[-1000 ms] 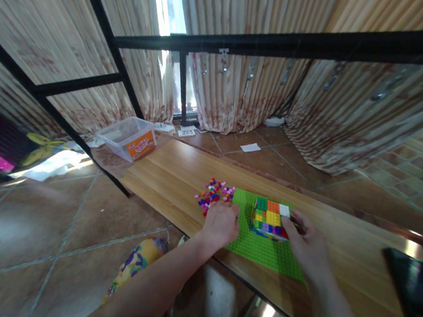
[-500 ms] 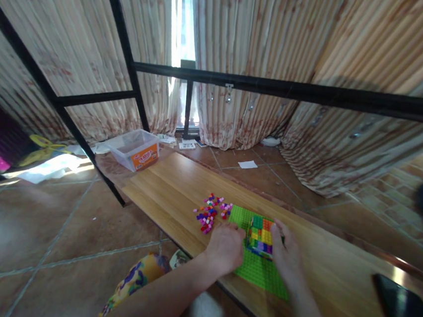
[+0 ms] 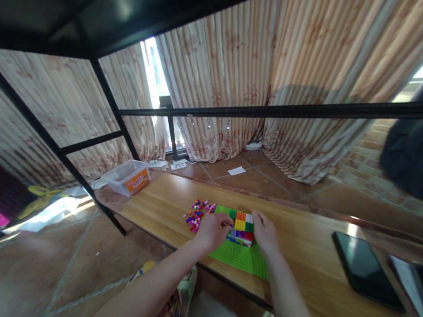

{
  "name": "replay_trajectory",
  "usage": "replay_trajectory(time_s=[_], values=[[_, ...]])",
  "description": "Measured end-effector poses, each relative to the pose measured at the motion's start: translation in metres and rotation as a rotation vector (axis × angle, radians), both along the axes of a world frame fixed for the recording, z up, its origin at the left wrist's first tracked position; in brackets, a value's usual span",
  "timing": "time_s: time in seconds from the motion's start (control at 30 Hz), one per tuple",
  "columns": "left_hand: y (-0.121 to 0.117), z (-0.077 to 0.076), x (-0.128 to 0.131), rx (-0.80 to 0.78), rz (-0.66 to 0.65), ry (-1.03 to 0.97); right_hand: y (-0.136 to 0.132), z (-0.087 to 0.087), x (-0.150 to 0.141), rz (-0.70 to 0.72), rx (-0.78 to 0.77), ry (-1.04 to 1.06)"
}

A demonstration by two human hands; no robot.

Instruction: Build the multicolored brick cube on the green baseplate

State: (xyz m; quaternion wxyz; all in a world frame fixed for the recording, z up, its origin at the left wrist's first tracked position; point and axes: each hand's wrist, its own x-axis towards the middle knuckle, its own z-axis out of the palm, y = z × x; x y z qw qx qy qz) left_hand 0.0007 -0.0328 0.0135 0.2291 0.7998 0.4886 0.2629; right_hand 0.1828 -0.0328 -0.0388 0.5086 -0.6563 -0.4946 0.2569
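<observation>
A block of stacked toy building bricks (image 3: pixel 241 226) in green, orange, yellow, white, purple and red rests on a green studded baseplate (image 3: pixel 241 259). At the block's left edge is my left hand (image 3: pixel 212 232), its thumb and forefinger pinched together. Whatever may be between those fingertips is too small to make out. My right hand (image 3: pixel 266 235) lies along the block's right side, fingers stretched out and near or against it. Left of the baseplate, a loose pile of small bricks (image 3: pixel 195 217), mostly pink, red, purple and white, is partly hidden behind my left hand.
A clear plastic box (image 3: pixel 121 182) with an orange label stands at the far left end of the wooden table (image 3: pixel 296 241). A dark phone (image 3: pixel 365 268) lies on the right. Black metal bars (image 3: pixel 238 112) run behind, before patterned curtains (image 3: pixel 222 45).
The view has swung right and tilted, showing more of the phone and a dark surface overhead. My left fingers have come to the brick block's left edge; my right hand stays beside it.
</observation>
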Motion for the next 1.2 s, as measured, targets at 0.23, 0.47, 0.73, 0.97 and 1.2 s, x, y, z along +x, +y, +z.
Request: replay_trajectory(time_s=[0.23, 0.47, 0.73, 0.97, 1.2], values=[[-0.009, -0.02, 0.017, 0.075, -0.075, -0.06, -0.002, -0.003, 0.016, -0.048, -0.013, 0.02], [-0.007, -0.025, 0.023, 0.164, -0.063, -0.052, -0.003, 0.0, 0.011, -0.036, -0.029, 0.027], [-0.002, -0.031, 0.025, 0.167, -0.081, -0.094, -0.002, -0.002, 0.004, -0.018, -0.029, 0.085], [0.005, -0.034, 0.028, 0.108, -0.051, -0.168, -0.014, -0.002, 0.004, 0.104, -0.004, 0.339], [0.009, -0.038, 0.032, 0.07, -0.053, -0.205, -0.021, 0.002, 0.005, 0.143, -0.055, 0.226]])
